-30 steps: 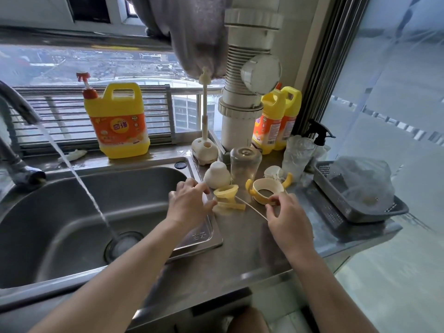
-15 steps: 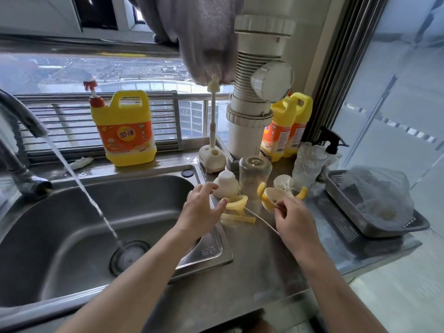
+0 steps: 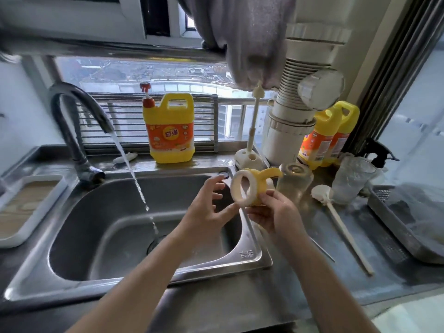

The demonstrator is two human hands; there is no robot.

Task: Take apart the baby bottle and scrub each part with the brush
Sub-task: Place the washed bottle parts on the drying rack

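My right hand [image 3: 274,212] grips the yellow bottle collar ring with its handles [image 3: 249,188], lifted over the sink's right rim with its opening turned to the left. My left hand [image 3: 209,205] hovers just left of the ring with fingers spread and holds nothing; its fingertips are close to the ring's lower edge. The clear bottle body [image 3: 294,181] stands upside down on the counter behind the ring. A white brush [image 3: 336,219] with a long handle lies on the counter to the right. A thin straw [image 3: 322,251] lies on the counter by my right forearm.
Water runs from the black faucet [image 3: 72,116] into the steel sink [image 3: 120,227]. A yellow detergent jug [image 3: 169,131] stands on the sill, two more bottles [image 3: 329,135] at the right. A brush stand [image 3: 248,157], a plastic cup [image 3: 350,179], a grey basket [image 3: 408,217] and a tray [image 3: 26,207] ring the counter.
My right hand has lifted the yellow collar ring off the counter and brought it left over the sink's rim. My left hand left the yellow piece on the counter and opened beside the ring.
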